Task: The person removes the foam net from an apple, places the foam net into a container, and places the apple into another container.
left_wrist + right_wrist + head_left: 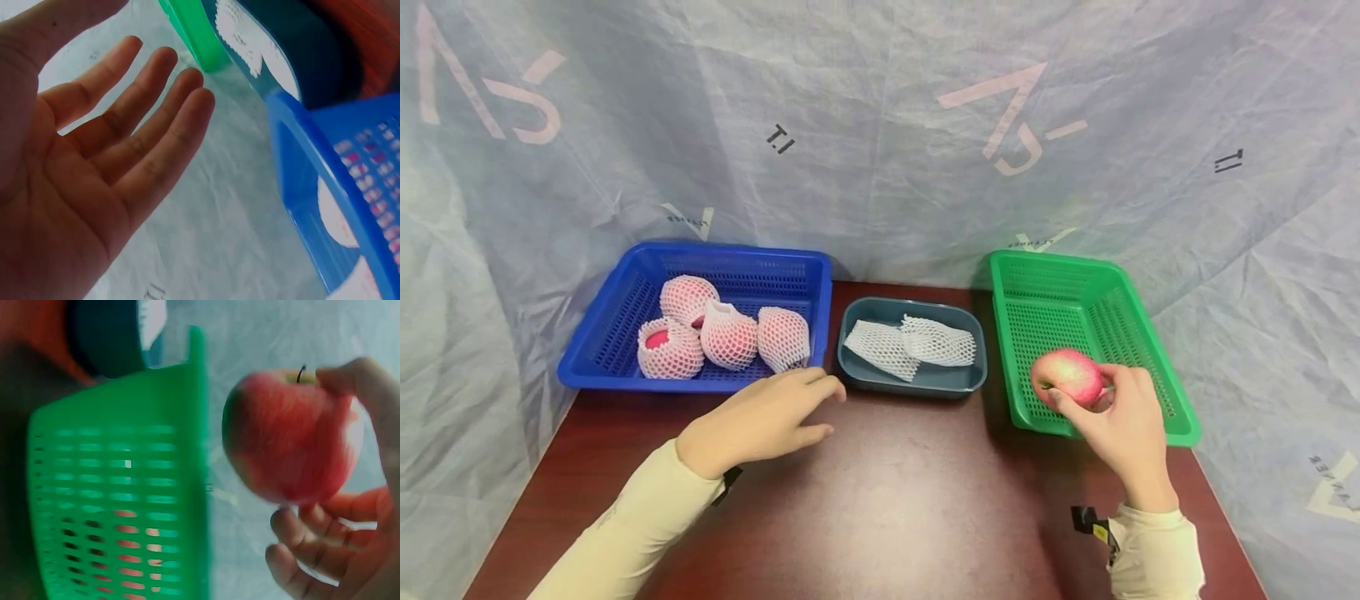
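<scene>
Gripping an apple above the green basket at right, the right hand hides some near rim from me. The left hand, loose and empty, hovers near the blue basket; my left wrist view crops its thumb.

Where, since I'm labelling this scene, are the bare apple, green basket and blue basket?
Bare apple point(1069, 375), head view: middle of its skin.
Green basket point(1043, 322), head view: bare floor.
Blue basket point(610, 383), head view: front rim.
</scene>
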Motion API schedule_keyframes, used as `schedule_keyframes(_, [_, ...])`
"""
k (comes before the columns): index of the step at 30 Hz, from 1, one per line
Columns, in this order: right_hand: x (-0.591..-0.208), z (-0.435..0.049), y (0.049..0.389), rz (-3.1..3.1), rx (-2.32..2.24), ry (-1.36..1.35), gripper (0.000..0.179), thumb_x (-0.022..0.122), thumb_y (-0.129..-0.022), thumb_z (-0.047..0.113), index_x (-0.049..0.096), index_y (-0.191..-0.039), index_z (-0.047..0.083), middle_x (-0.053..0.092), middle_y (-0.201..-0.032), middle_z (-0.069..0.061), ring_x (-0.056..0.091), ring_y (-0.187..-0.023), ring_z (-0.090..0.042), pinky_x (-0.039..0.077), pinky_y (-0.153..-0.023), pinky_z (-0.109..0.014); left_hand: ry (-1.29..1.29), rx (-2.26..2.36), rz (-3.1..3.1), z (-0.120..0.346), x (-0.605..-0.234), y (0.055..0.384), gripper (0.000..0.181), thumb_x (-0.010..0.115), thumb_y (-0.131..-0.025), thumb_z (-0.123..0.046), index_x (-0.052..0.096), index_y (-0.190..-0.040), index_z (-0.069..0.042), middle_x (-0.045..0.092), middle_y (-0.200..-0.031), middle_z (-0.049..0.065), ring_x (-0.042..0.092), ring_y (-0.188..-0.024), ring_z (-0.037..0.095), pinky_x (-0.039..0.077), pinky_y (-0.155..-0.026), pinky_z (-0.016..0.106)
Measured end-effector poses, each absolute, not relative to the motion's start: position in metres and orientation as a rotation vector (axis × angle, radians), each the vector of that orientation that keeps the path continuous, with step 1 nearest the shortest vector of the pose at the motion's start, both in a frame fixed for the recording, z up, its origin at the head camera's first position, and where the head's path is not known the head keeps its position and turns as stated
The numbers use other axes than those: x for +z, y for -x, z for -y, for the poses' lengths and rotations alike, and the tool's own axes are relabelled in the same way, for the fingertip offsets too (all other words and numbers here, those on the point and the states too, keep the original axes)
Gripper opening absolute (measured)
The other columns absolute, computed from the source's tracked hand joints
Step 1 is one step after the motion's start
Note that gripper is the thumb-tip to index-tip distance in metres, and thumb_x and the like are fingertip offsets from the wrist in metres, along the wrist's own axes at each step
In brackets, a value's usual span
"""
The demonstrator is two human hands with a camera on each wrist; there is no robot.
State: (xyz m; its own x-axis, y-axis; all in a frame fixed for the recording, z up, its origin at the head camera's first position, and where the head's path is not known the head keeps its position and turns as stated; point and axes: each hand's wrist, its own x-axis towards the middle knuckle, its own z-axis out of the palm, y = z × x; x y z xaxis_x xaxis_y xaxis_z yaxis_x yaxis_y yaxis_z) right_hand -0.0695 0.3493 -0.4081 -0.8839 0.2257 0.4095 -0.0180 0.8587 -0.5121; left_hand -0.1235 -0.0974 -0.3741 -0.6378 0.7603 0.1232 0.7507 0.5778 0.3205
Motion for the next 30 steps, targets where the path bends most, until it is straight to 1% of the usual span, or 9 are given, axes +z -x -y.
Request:
schedule_keyframes(3, [-0.414, -0.351, 0.071, 2.678, 0.672, 0.293, 0.073, 0.083, -0.076, 0.049, 0.059, -0.117, -0.007, 0.051, -0.105, -0.018, 0.050, -0.091, -0.032, 0.040, -0.064, -0.043, -1.257, 0.566, -2.784, 0.107, -0.376, 0.121, 0.033, 0.077, -0.088, -0.028, 0.064, -0.116, -0.017, 0.059, -0.104, -0.006, 0.058, -0.091, 0.012, 0.052, -0.079, 0.036])
schedule_keyframes(7, [-0.421, -0.353, 0.074, 2.814, 0.580, 0.422, 0.083, 0.072, -0.078, 0.066, 0.057, -0.117, -0.006, 0.049, -0.107, -0.020, 0.053, -0.088, -0.040, 0.043, -0.057, -0.049, -1.207, 0.595, -2.782, 0.116, -0.376, 0.120, 0.031, 0.076, -0.090, -0.030, 0.064, -0.116, -0.018, 0.059, -0.106, -0.007, 0.059, -0.091, 0.009, 0.052, -0.080, 0.035])
schedule_keyframes(10, [-0.424, -0.352, 0.076, 2.859, 0.531, 0.464, 0.087, 0.068, -0.077, 0.072, 0.057, -0.115, -0.006, 0.050, -0.105, -0.021, 0.055, -0.084, -0.045, 0.044, -0.054, -0.053, -1.176, 0.613, -2.785, 0.122, -0.376, 0.119, 0.031, 0.076, -0.090, -0.029, 0.065, -0.116, -0.017, 0.060, -0.106, -0.007, 0.059, -0.093, 0.010, 0.052, -0.082, 0.036])
schedule_keyframes(12, [-0.425, -0.351, 0.077, 2.876, 0.509, 0.470, 0.087, 0.066, -0.078, 0.073, 0.058, -0.114, -0.006, 0.050, -0.105, -0.022, 0.056, -0.081, -0.047, 0.044, -0.053, -0.055, -1.152, 0.631, -2.785, 0.126, -0.377, 0.119, 0.031, 0.076, -0.089, -0.028, 0.065, -0.116, -0.016, 0.061, -0.108, -0.005, 0.060, -0.097, 0.012, 0.052, -0.085, 0.037])
schedule_keyframes(14, [-0.426, -0.350, 0.078, 2.883, 0.504, 0.458, 0.082, 0.064, -0.082, 0.070, 0.059, -0.113, -0.006, 0.050, -0.104, -0.023, 0.056, -0.081, -0.048, 0.044, -0.055, -0.055, -1.126, 0.644, -2.778, 0.130, -0.377, 0.118, 0.031, 0.076, -0.090, -0.028, 0.065, -0.116, -0.016, 0.062, -0.109, -0.005, 0.060, -0.099, 0.013, 0.051, -0.087, 0.039])
schedule_keyframes(18, [-0.425, -0.351, 0.079, 2.853, 0.488, 0.397, 0.058, 0.063, -0.091, 0.054, 0.063, -0.101, -0.003, 0.053, -0.097, -0.023, 0.056, -0.083, -0.046, 0.044, -0.059, -0.058, -1.088, 0.655, -2.756, 0.133, -0.379, 0.118, 0.031, 0.074, -0.091, -0.031, 0.065, -0.117, -0.017, 0.062, -0.112, -0.004, 0.061, -0.101, 0.014, 0.051, -0.089, 0.039])
schedule_keyframes(21, [-0.425, -0.352, 0.079, 2.828, 0.485, 0.355, 0.044, 0.065, -0.094, 0.042, 0.065, -0.098, -0.001, 0.055, -0.095, -0.023, 0.057, -0.085, -0.046, 0.044, -0.063, -0.060, -1.077, 0.653, -2.755, 0.135, -0.381, 0.119, 0.030, 0.073, -0.092, -0.032, 0.064, -0.117, -0.017, 0.062, -0.112, -0.003, 0.061, -0.100, 0.014, 0.051, -0.088, 0.039])
schedule_keyframes(24, [-0.424, -0.352, 0.078, 2.829, 0.481, 0.334, 0.039, 0.065, -0.094, 0.039, 0.064, -0.098, 0.000, 0.056, -0.096, -0.023, 0.058, -0.085, -0.047, 0.044, -0.063, -0.061, -1.080, 0.656, -2.761, 0.136, -0.382, 0.119, 0.030, 0.073, -0.092, -0.032, 0.064, -0.116, -0.017, 0.063, -0.112, -0.003, 0.061, -0.100, 0.015, 0.051, -0.088, 0.039])
schedule_keyframes(30, [-0.420, -0.350, 0.076, 2.825, 0.474, 0.317, 0.038, 0.064, -0.095, 0.042, 0.061, -0.098, 0.003, 0.062, -0.095, -0.020, 0.061, -0.085, -0.045, 0.044, -0.061, -0.059, -1.090, 0.673, -2.760, 0.137, -0.385, 0.120, 0.028, 0.073, -0.092, -0.031, 0.064, -0.115, -0.018, 0.063, -0.111, -0.003, 0.061, -0.102, 0.016, 0.051, -0.088, 0.041])
